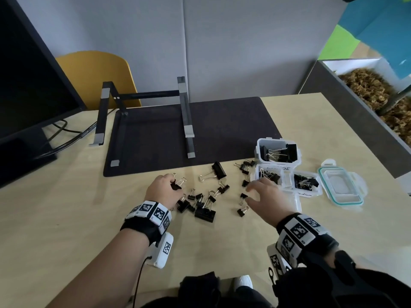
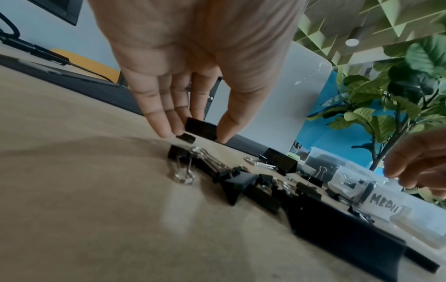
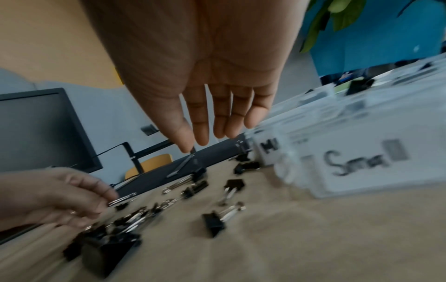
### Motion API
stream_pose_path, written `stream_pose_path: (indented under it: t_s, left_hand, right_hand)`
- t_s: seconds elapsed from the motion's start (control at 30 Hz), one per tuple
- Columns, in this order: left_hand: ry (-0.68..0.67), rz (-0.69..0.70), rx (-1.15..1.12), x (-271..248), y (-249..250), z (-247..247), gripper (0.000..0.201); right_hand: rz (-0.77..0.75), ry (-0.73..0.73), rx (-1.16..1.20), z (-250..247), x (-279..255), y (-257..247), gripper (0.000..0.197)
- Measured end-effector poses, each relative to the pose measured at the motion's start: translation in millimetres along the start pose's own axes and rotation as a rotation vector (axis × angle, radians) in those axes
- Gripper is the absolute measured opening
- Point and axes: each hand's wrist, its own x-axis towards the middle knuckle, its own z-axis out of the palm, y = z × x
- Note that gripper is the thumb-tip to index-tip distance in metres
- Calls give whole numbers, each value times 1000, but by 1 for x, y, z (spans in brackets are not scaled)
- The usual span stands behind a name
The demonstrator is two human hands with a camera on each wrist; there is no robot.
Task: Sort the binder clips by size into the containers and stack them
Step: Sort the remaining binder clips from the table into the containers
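Note:
Black binder clips of mixed sizes lie in a loose pile [image 1: 200, 205] on the wooden table, with one big clip [image 1: 219, 170] apart near the mat. My left hand [image 1: 164, 187] pinches a binder clip [image 2: 200, 128] between thumb and fingers at the pile's far left, low over the table. My right hand [image 1: 260, 192] hovers with fingers spread and holds nothing, just left of the clear containers. The tub marked LARGE [image 1: 279, 152] holds big clips. Two smaller tubs [image 1: 270, 176] [image 1: 307, 183] in front of it hold clips. A tub labelled Small [image 3: 362, 167] sits beside my right hand.
A clear lid with a teal seal [image 1: 341, 187] lies right of the tubs. A laptop stand [image 1: 144, 116] rests on a black mat [image 1: 222, 130] behind the clips. A monitor [image 1: 29, 85] stands at the far left, a planter box [image 1: 367, 96] along the right edge.

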Motion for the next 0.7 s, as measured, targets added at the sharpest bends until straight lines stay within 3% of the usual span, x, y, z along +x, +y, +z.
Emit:
stream_pose_path:
  t_s: [0.33,0.7]
  left_hand:
    - [42,-29,-70,-8,-22,-11,33]
    - [45,-37,-130,-10,-27,-17,35]
  right_hand:
    - [-232,-244,15,53,20,-83,27]
    - [-192,-195,-192,90,32,-119,39]
